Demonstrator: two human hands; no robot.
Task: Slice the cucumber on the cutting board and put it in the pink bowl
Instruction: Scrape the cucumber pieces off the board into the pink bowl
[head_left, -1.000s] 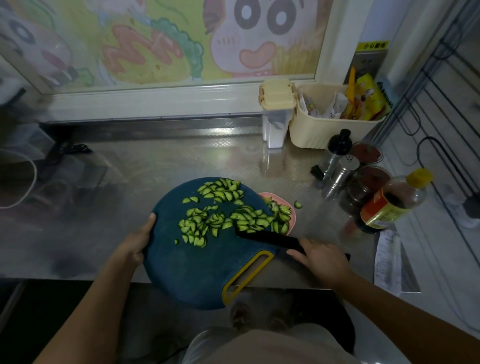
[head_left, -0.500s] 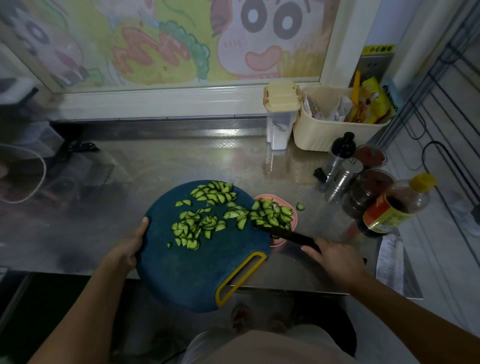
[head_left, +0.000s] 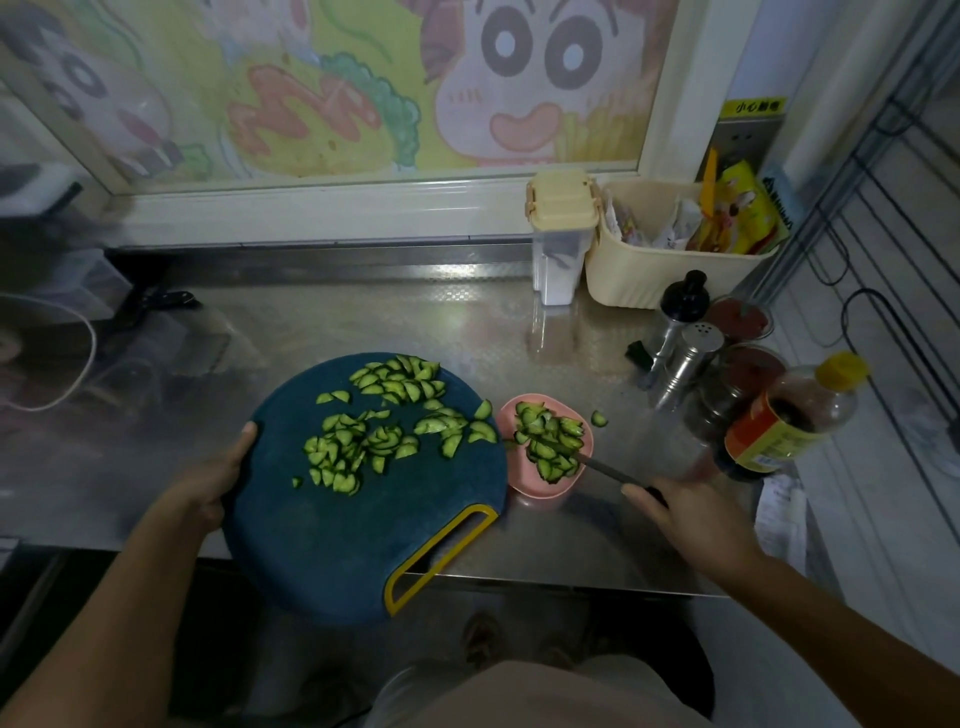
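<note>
so the left grip (head_left: 208, 483) holds the cutting board (head_left: 332, 535) by its edge, right grip (head_left: 691, 514) is round the knife (head_left: 608, 470), blade over cucumber slices (head_left: 550, 441) in the pink bowl (head_left: 540, 491)

Green cucumber slices (head_left: 358, 447) are dotting the teal, perhaps navy, yellow-trimmed cutting board (head_left: 332, 545); rightward, the bowl (head_left: 540, 489) is showing pink.

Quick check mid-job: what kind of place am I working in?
Probably a small kitchen, home or stall: a stainless steel counter, a sauce bottle and metal shakers near a basket of packets, plus a cutting board, knife and cucumber slices.
</note>
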